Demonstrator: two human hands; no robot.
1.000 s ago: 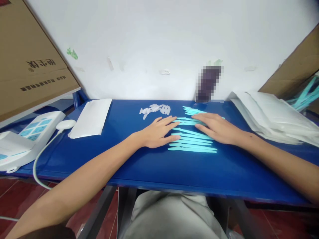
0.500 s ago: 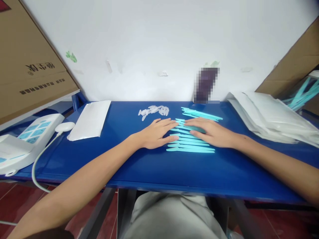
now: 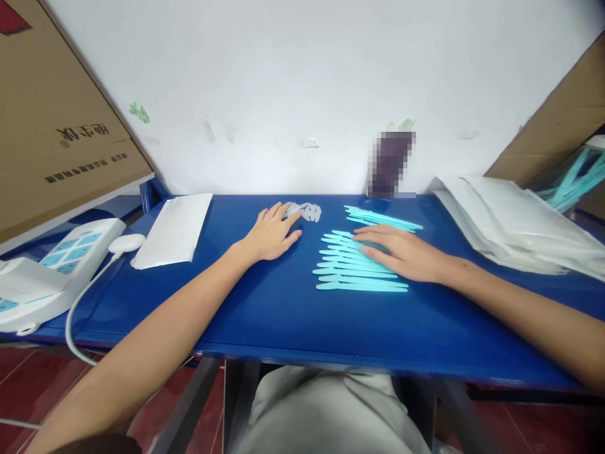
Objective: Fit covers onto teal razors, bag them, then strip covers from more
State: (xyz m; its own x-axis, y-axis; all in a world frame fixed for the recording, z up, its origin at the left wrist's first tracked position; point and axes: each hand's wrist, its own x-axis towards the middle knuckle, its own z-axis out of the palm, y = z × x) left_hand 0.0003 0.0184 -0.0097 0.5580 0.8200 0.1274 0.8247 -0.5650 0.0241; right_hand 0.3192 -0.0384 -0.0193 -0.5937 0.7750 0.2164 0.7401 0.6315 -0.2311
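Note:
Several thin turquoise sticks lie side by side in a row on the blue table. My right hand rests flat on the right part of that row, fingers stretched out. My left hand lies flat on the table further left and back, its fingertips touching a small heap of clear white plastic pieces. A second loose bunch of turquoise sticks lies behind the row.
A white packet lies at the left back. A white device with blue buttons and its cable sit at the far left under a cardboard box. White bags are stacked at the right beside another box.
My left hand has left the row of sticks and moved back and left to the heap of clear pieces. My right hand has stayed on the sticks.

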